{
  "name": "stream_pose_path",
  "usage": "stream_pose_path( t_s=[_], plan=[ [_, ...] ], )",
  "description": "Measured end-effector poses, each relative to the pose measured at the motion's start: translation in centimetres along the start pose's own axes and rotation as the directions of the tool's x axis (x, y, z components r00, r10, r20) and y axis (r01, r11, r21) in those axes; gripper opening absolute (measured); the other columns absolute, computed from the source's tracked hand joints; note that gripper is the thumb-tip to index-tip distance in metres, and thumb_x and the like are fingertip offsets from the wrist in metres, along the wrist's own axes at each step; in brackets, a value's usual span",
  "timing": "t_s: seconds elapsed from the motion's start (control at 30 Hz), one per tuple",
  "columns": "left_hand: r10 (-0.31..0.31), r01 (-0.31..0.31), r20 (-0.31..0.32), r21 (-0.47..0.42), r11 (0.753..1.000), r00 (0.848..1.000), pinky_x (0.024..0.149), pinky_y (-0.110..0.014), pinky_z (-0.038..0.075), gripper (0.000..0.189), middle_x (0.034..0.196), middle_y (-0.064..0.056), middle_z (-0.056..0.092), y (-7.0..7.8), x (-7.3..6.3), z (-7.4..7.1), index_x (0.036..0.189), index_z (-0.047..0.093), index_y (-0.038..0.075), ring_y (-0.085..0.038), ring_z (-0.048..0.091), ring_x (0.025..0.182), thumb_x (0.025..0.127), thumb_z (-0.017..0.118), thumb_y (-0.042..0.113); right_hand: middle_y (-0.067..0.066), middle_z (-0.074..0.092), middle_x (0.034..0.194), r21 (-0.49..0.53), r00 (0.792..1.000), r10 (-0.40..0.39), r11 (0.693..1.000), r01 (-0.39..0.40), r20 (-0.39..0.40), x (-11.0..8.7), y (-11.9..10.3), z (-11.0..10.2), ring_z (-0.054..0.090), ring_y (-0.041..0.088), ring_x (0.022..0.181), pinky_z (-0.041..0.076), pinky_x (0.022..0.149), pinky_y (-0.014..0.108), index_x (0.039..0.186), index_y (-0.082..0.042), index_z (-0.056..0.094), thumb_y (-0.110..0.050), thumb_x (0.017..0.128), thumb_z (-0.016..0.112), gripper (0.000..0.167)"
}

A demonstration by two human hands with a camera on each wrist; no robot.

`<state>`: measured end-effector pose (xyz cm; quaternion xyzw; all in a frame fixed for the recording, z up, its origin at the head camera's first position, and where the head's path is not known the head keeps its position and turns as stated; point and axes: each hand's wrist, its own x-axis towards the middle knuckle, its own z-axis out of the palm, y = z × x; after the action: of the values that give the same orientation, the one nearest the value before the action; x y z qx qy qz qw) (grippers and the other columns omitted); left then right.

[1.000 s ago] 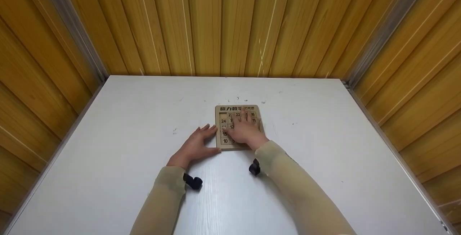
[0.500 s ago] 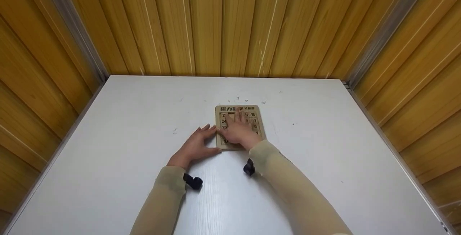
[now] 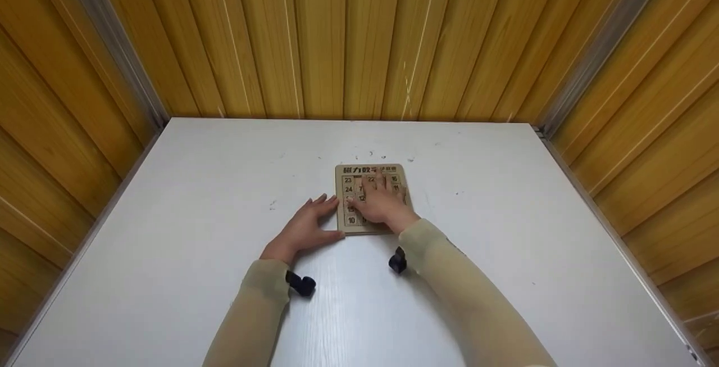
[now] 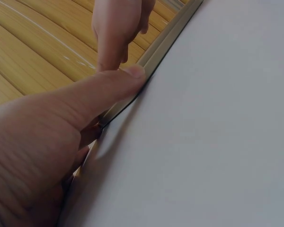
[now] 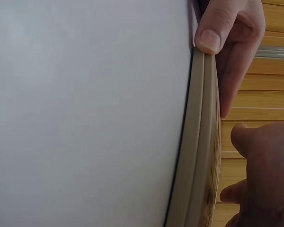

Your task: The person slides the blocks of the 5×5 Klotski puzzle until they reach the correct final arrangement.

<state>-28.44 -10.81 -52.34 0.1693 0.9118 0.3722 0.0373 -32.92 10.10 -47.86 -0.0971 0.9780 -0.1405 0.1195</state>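
A tan sliding number puzzle [image 3: 340,226] lies flat on the white table, with several numbered tiles in its frame and dark characters along its far edge. My right hand [image 3: 383,204] is spread over the tiles, fingers pointing away from me, and hides many of them. Its fingertips reach the top rows. Tile 23 [image 3: 348,180] sits in the top left cell. My left hand [image 3: 306,226] braces the puzzle from the left: the thumb [image 4: 128,78] presses at the near left corner and the other fingertips touch the left side. In the right wrist view the puzzle's edge [image 5: 199,118] shows side on.
The white table [image 3: 224,170] extends around the puzzle on all sides. Yellow wood-grain panels [image 3: 371,41] stand behind it and to both sides. Small dark marks dot the table beyond the puzzle.
Tile 23 has slid left into the top left cell, leaving a dark gap beside it. My right hand has moved left, then back right. My left hand has stayed put.
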Motion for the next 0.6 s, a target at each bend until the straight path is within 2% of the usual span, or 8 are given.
stream_pose_path(
  t_s=[0.13,0.27,0.6],
  plan=[
    [-0.011,0.011,-0.004,-0.017,1.0,1.0,0.133,-0.05,0.017,0.086,0.164,0.0,0.042,0.0,-0.1,0.0,0.155,0.045,0.015,-0.03,0.026,0.159,0.082,0.086,0.038,0.017,-0.008,0.174,0.015,0.999,0.04,0.999,-0.04,-0.006,-0.1,0.9,-0.3,-0.006,0.043,0.161,-0.001,0.124,0.076,0.166,-0.018,0.018,-0.065,0.102,0.04,0.083],
    [-0.013,0.012,-0.01,-0.034,0.999,1.0,0.133,-0.05,0.018,0.087,0.163,0.0,0.042,-0.1,-0.1,0.0,0.155,0.046,0.015,-0.029,0.026,0.159,0.082,0.087,0.036,0.018,-0.008,0.174,0.018,0.999,0.045,0.999,-0.045,-0.008,0.0,1.4,-0.5,-0.007,0.043,0.161,-0.001,0.123,0.077,0.166,-0.018,0.018,-0.066,0.102,0.04,0.083],
    [-0.004,0.004,-0.004,-0.02,1.0,1.0,0.132,-0.05,0.019,0.088,0.164,-0.001,0.041,0.0,-0.1,0.0,0.156,0.044,0.014,-0.03,0.027,0.159,0.082,0.086,0.037,0.018,-0.01,0.173,0.029,0.999,0.052,0.998,-0.052,-0.008,0.0,1.2,-0.1,-0.009,0.042,0.161,-0.004,0.125,0.074,0.166,-0.02,0.017,-0.066,0.102,0.042,0.083]
  ],
)
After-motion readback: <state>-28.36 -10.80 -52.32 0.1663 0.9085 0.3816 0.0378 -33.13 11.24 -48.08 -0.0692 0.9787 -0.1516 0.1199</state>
